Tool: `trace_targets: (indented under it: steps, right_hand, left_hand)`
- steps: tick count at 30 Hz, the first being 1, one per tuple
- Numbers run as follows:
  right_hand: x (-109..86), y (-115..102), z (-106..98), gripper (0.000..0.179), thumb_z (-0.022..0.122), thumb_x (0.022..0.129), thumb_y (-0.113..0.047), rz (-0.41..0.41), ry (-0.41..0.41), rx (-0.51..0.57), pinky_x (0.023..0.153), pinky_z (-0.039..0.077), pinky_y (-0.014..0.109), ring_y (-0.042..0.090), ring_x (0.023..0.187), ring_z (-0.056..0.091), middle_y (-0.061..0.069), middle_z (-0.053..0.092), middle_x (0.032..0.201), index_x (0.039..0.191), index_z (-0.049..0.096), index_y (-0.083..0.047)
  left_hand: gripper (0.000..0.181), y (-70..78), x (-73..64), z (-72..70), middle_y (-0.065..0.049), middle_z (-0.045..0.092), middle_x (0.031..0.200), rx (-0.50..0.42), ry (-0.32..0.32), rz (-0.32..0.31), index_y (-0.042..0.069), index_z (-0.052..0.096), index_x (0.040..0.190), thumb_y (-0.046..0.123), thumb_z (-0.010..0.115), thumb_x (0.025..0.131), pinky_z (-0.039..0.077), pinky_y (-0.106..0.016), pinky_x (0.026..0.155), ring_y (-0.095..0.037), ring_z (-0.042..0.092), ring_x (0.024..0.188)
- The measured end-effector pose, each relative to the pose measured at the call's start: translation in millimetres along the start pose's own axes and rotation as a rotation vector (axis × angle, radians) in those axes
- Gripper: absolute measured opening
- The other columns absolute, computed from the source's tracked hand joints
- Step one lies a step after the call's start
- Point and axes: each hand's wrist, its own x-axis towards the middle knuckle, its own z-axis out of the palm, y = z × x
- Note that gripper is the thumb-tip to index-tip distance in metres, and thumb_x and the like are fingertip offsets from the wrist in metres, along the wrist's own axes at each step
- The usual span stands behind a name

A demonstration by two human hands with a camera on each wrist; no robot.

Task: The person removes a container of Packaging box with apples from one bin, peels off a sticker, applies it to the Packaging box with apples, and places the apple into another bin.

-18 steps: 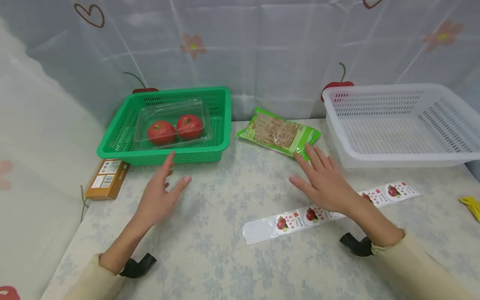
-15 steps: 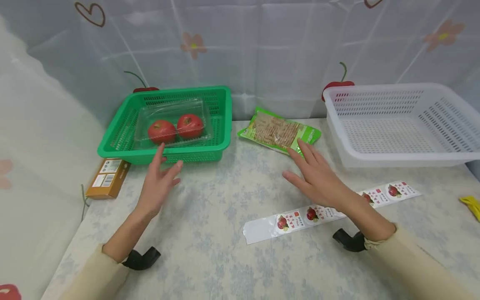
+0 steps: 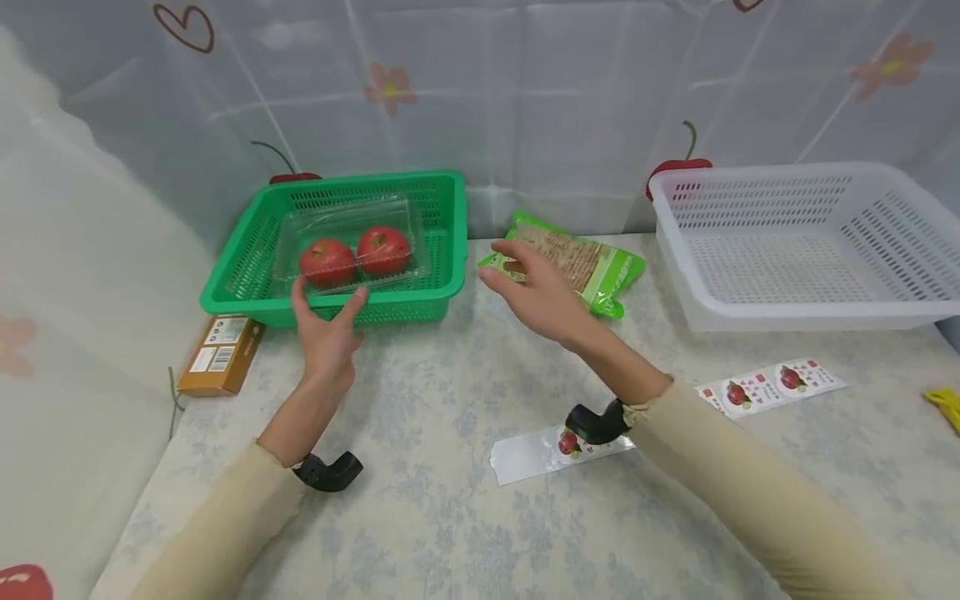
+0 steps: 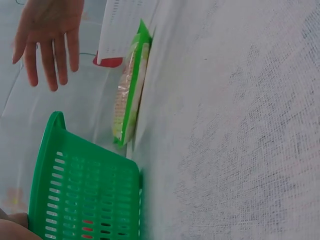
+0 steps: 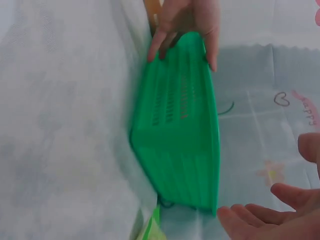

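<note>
At the left in the head view, a green plastic basket point(image 3: 455, 217) holds a clear plastic clamshell box point(image 3: 296, 221) with two red tomato-like fruits point(image 3: 327, 262) showing in it. My left hand point(image 3: 327, 346) is at its front rim, with the thumb and a finger reaching the edge. In the right wrist view, its other fingers point(image 5: 159, 42) extend down beside the front wall. My right hand point(image 3: 542, 296) hovers in front of the green-edged food bag point(image 3: 573, 258), partly covering it. Its fingers extend toward the basket's right end, and it holds nothing.
A white perforated basket point(image 3: 795, 312) stands at the right. A strip of round fruit stickers point(image 3: 757, 392) lies partly under the right forearm. There is a brown box point(image 3: 221, 354) by the green basket and a yellow object point(image 3: 945, 407) at the far right. A patterned curtain point(image 3: 525, 100) hangs behind.
My left hand has moved forward to the green basket's front rim. My right hand has swept left from beside the white basket, passing across the food bag toward the green basket.
</note>
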Motion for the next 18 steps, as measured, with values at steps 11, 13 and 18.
trace_targets:
  steps: [11, 13, 18]
  right_hand:
    - [74.1, -30, 69, 0.058, 0.058, 0.100, -0.035, 0.139, 0.021, 0.224, 0.103, 0.042, 0.041, 0.023, 0.135, 0.040, 0.006, 0.035, 0.153, 0.150, 0.038, -0.013]
    - [82.8, -33, 77, 0.062, 0.058, 0.099, -0.037, 0.171, 0.036, 0.223, 0.105, 0.040, 0.043, 0.024, 0.137, 0.038, 0.005, 0.033, 0.155, 0.152, 0.035, -0.014]
    - [101.2, -36, 87, 0.071, 0.058, 0.098, -0.042, 0.241, 0.037, 0.211, 0.109, 0.036, 0.045, 0.024, 0.141, 0.033, 0.003, 0.028, 0.158, 0.156, 0.028, -0.016]
  left_hand:
    - [0.096, -8.9, 2.0, 1.8, 0.003, 0.002, 0.164, 0.050, 0.089, 0.074, 0.036, 0.006, 0.158, 0.024, 0.074, 0.090, 0.041, -0.042, 0.106, -0.016, 0.012, 0.146]
    - [0.096, -9.9, 2.2, 2.1, 0.003, 0.002, 0.164, 0.066, 0.096, 0.084, 0.035, 0.006, 0.158, 0.024, 0.074, 0.090, 0.041, -0.039, 0.106, -0.014, 0.008, 0.147]
    - [0.097, -11.1, 3.7, 2.6, 0.006, 0.003, 0.164, 0.070, 0.115, 0.084, 0.037, 0.006, 0.158, 0.024, 0.074, 0.090, 0.039, -0.035, 0.107, -0.011, 0.005, 0.147]
